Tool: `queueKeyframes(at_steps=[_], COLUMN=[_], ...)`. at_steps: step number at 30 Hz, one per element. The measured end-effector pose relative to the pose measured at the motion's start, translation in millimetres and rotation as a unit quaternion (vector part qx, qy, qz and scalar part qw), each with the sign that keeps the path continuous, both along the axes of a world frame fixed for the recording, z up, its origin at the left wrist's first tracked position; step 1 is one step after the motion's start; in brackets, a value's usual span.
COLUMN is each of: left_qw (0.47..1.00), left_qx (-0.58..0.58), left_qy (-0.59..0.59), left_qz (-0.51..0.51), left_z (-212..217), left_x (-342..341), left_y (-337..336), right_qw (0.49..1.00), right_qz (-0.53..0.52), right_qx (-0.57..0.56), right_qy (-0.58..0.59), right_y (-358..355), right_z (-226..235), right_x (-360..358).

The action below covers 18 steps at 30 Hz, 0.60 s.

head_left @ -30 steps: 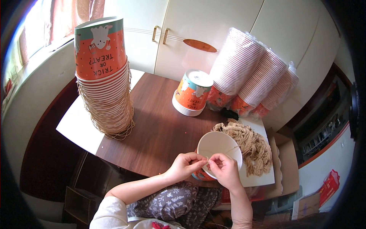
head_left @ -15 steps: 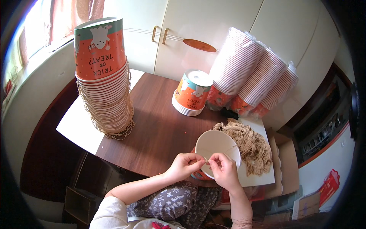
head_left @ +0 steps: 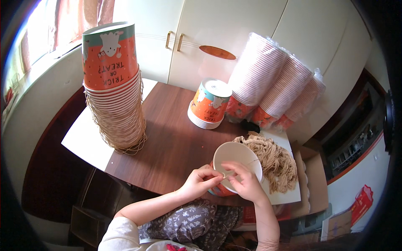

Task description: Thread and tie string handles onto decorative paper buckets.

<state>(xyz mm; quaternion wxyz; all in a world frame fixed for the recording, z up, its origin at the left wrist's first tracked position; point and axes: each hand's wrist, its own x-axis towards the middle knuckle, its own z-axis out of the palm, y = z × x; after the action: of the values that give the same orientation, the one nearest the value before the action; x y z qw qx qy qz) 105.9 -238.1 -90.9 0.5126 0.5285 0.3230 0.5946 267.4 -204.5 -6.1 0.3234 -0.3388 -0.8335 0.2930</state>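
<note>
A paper bucket (head_left: 234, 154) with a white inside and an orange printed outside stands mouth up at the table's near edge, tilted slightly toward me. At its near rim, my left hand (head_left: 196, 184) pinches a thin beige cord (head_left: 224, 176) between thumb and fingertips. My right hand (head_left: 248, 186) is just right of it, over the bucket's mouth, with index finger and thumb apart beside the cord. Another bit of cord shows on the inner right wall. Whether the cord is knotted is too small to tell.
A tall stack of upturned buckets (head_left: 111, 75) with cord handles stands at the left. A short upturned stack (head_left: 210, 104) is at mid-table. Plastic-wrapped bucket stacks (head_left: 259, 71) lean at the back right. Beige cords (head_left: 276, 163) lie heaped beside a cardboard box (head_left: 314, 180).
My right hand's fingers have come off the pinch and spread apart, the index finger lifting over the bucket's mouth. My left hand keeps its pinch on the cord.
</note>
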Motion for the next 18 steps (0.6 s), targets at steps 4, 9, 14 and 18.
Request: queueKeyframes(at_steps=[4,9,14,18], left_qw=[0.999,0.995,0.957,0.911], left_qx=[-0.030,0.075,0.164,0.250], left_qy=[-0.038,0.032,0.184,0.241], left_qz=[-0.019,0.062,0.150,0.223], left_z=[2,16,37,41], left_x=[0,-8,-9,-4], left_y=[-3,-3,-5,0], right_qw=[0.994,0.996,0.999,0.999], right_qz=[0.080,0.081,0.031,0.011], right_qx=[0.060,-0.011,-0.011,0.025], right_qy=[-0.052,-0.031,-0.030,-0.030], right_y=[9,6,-2,-2], right_z=[-4,6,23,30], right_x=[7,8,0,-3])
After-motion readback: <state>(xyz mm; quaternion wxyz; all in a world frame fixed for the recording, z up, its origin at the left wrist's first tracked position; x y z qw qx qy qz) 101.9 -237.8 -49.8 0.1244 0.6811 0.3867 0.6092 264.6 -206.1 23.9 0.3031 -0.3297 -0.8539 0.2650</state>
